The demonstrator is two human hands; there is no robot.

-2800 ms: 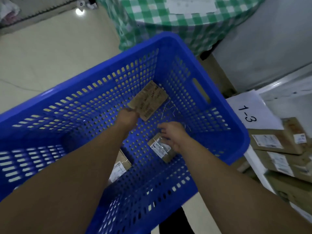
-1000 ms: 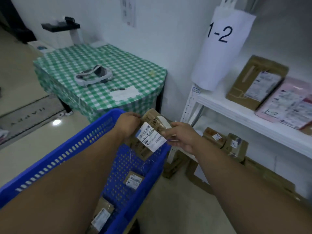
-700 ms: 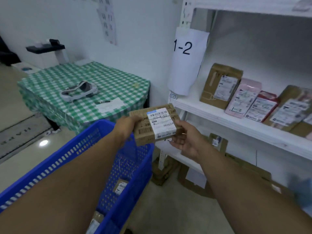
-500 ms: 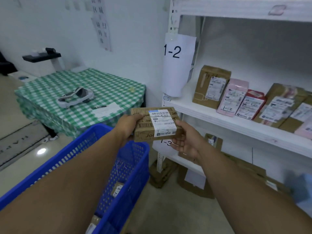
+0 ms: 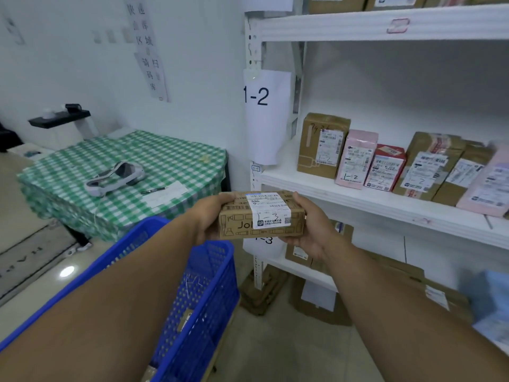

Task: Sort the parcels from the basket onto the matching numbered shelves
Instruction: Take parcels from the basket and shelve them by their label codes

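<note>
I hold a flat brown cardboard parcel (image 5: 261, 215) level in front of me, its white label marked "1-3" by hand. My left hand (image 5: 208, 217) grips its left end and my right hand (image 5: 309, 227) cups its right end and underside. The blue plastic basket (image 5: 212, 296) stands below my left arm with a small parcel (image 5: 185, 321) inside. The white shelf (image 5: 371, 201) tagged by the "1-2" sign (image 5: 265, 114) is just beyond the parcel, with several parcels marked "1-2" standing on it. A "1-3" sign (image 5: 263, 245) shows partly under the parcel.
A table with a green checked cloth (image 5: 132, 175) stands at the left, bearing a headset (image 5: 114, 177), a pen and a paper. Cardboard parcels (image 5: 311, 299) lie on the floor and on the low shelf under the rack. A higher shelf (image 5: 385, 22) runs above.
Both hands lifted the parcel out of the basket and turned it label up. Since half a second ago it tilted so the "1-3" mark faces me; my view rose toward the shelves.
</note>
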